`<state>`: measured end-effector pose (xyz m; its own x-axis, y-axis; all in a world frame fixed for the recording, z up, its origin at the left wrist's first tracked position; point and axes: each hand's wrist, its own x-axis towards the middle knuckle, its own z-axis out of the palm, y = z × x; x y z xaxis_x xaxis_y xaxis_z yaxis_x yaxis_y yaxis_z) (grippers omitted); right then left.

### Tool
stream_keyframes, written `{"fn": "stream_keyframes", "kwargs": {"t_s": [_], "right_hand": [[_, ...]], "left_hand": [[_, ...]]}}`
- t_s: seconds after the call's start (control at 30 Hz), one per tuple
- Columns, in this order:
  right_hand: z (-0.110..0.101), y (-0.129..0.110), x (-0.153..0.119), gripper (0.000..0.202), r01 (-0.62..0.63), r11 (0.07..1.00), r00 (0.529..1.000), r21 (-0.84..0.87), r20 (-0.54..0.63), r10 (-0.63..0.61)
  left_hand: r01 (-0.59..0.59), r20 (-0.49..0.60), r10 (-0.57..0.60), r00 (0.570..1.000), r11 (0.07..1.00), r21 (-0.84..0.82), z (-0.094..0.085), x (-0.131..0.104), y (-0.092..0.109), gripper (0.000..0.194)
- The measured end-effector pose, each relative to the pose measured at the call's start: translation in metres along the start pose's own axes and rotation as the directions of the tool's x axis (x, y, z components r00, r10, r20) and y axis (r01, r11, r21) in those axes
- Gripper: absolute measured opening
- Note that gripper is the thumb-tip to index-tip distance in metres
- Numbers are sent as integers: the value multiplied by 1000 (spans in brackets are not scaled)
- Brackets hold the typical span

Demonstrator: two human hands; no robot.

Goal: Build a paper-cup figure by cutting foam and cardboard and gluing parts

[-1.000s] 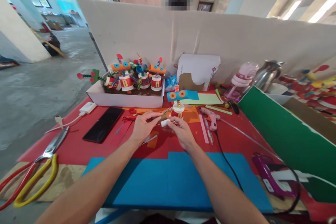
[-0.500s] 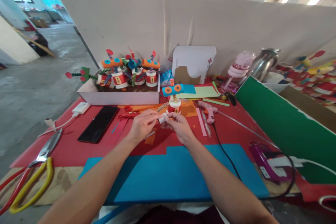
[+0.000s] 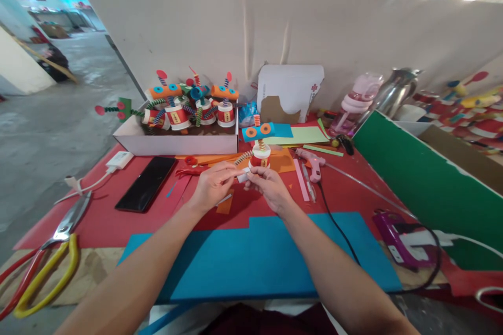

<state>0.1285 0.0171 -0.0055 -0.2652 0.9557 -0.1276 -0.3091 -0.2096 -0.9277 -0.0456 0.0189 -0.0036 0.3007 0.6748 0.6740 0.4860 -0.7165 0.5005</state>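
A small white piece (image 3: 243, 176), like folded paper, is pinched between my two hands near the middle of the table. My left hand (image 3: 214, 184) grips its left side with thumb and fingertips. On the other side, my right hand (image 3: 269, 187) holds it with closed fingers. Just behind them stands a red and white cup figure (image 3: 260, 155) with a blue tube head (image 3: 258, 132), orange eyes and a spring-like paper arm. An orange paper scrap (image 3: 225, 204) lies below my left hand.
Similar cup figures fill a white box (image 3: 176, 145) at the back left. Around lie a phone (image 3: 146, 184), large scissors (image 3: 65, 230), a pink glue gun (image 3: 313, 162) with its cord, and a purple power socket (image 3: 404, 243). A green box (image 3: 416, 188) stands right.
The view has shifted slightly. The white piece between my hands has turned a little and shows a flatter face; both hands keep their hold.
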Motion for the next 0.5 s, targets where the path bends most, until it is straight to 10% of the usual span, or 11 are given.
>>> {"fn": "stream_keyframes", "kwargs": {"t_s": [0.5], "right_hand": [[1, 2, 1, 23, 13, 1000, 1000, 5, -17, -12]], "left_hand": [[-17, -12, 17, 1000, 1000, 4, 0, 1, 1, 25]]}}
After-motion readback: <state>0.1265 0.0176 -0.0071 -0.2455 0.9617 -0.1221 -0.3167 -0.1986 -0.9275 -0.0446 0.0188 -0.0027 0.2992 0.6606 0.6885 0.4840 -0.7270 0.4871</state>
